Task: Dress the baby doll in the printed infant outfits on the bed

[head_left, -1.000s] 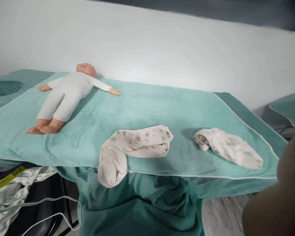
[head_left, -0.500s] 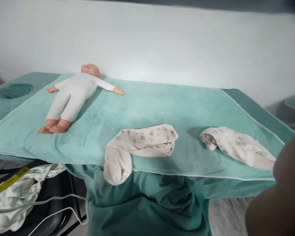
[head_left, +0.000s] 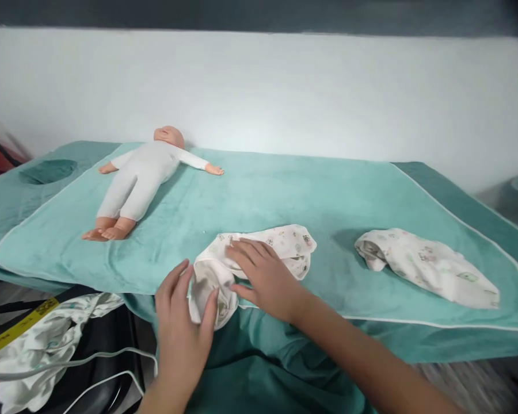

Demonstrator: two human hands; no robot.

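A white cloth garment with small printed pictures (head_left: 291, 238) lies bunched at the front edge of the green-covered bed, one end drooping over the edge. My left hand (head_left: 183, 313) is at its left end, fingers apart, thumb close to the fabric. Over the garment's middle is my right hand (head_left: 263, 273), its fingers spread and seemingly touching the cloth. Neither hand has closed on it. To the right rests a second printed cloth piece (head_left: 431, 264), folded and narrow. A baby doll (head_left: 140, 172) in a white bodysuit lies on its back at the far left.
The green bed cover (head_left: 306, 190) has a white-piped border and a face hole (head_left: 47, 171) at the left. A black chair (head_left: 99, 339) at lower left carries crumpled white cloth (head_left: 47, 345); white cables (head_left: 107, 352) cross it. A white wall (head_left: 259, 92) stands behind.
Both my hands have come in from below to the nearer garment. The dark, blurred shape at the right edge is gone. The view has tilted slightly upward.
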